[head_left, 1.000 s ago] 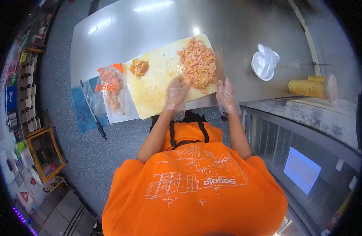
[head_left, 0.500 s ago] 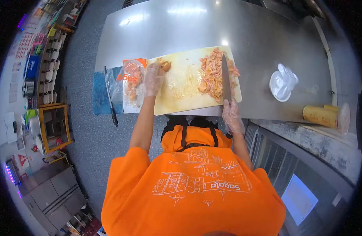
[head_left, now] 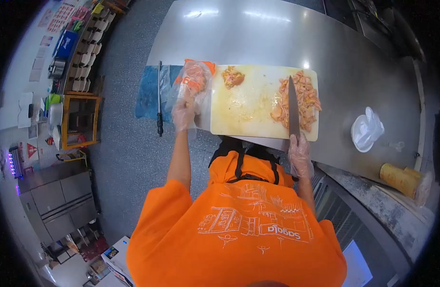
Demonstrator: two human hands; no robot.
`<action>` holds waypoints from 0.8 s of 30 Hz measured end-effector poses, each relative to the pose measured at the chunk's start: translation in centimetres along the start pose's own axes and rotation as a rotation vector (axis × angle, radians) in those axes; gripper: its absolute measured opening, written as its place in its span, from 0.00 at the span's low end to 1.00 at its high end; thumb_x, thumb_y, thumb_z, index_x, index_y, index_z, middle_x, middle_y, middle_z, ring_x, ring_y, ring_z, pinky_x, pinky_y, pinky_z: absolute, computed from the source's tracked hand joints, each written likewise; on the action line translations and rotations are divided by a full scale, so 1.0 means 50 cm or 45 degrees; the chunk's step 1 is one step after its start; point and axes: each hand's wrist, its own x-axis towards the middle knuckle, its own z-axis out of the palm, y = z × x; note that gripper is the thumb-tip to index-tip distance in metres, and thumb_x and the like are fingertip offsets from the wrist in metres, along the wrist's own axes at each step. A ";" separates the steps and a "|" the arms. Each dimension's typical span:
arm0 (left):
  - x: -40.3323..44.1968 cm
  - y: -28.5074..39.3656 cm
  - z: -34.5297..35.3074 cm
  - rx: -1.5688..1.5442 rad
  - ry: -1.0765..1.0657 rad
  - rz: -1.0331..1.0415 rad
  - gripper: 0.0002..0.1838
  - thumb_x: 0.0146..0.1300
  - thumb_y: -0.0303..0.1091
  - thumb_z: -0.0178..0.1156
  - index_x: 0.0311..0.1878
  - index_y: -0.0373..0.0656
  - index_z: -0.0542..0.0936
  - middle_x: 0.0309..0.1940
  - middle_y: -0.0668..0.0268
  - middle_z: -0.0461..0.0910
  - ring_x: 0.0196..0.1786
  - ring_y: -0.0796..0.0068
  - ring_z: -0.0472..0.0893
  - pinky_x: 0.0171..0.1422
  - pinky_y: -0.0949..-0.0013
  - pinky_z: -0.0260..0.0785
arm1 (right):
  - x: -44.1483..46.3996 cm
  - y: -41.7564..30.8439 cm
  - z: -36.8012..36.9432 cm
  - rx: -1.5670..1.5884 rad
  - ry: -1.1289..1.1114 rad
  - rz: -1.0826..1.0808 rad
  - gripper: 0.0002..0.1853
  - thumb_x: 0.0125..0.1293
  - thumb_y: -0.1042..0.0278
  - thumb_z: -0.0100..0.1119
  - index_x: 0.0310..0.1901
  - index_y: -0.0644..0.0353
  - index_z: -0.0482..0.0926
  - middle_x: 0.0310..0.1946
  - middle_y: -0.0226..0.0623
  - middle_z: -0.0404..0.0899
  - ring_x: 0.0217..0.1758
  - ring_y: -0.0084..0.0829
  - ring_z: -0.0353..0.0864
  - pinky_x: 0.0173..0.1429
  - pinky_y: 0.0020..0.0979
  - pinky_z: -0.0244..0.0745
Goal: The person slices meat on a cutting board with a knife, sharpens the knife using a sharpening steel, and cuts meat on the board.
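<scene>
My right hand (head_left: 300, 154), in a clear plastic glove, is closed round the handle of a long kitchen knife (head_left: 293, 107). The blade points away from me and rests over a pile of cut raw meat (head_left: 307, 101) at the right of the white cutting board (head_left: 220, 115). At the board's left, my gloved left hand (head_left: 182, 116) grips the near part of a clear plastic bag (head_left: 201, 91) with orange print and raw meat inside; its fingertips are partly hidden. A single uncut piece of meat (head_left: 233, 77) lies on the board's upper left.
A sharpening steel (head_left: 159, 100) lies across a blue cloth (head_left: 146, 98) on the left. To the right on the steel table (head_left: 258, 38) are a white bowl (head_left: 358, 136) with a crumpled white plastic bag (head_left: 371, 126) and yellow rolls (head_left: 397, 179) by the edge.
My left hand has moved from the meat piece on the board to the bag, leaving that piece lying there. The knife stays over the pile. The whole view has shifted.
</scene>
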 end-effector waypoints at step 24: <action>-0.116 0.329 0.135 -0.262 -0.371 0.459 0.17 0.59 0.31 0.68 0.52 0.44 0.86 0.49 0.52 0.84 0.51 0.54 0.85 0.56 0.60 0.77 | 0.003 -0.081 0.121 -0.066 -0.249 -0.084 0.15 0.76 0.63 0.51 0.48 0.70 0.76 0.34 0.64 0.81 0.41 0.66 0.81 0.49 0.57 0.76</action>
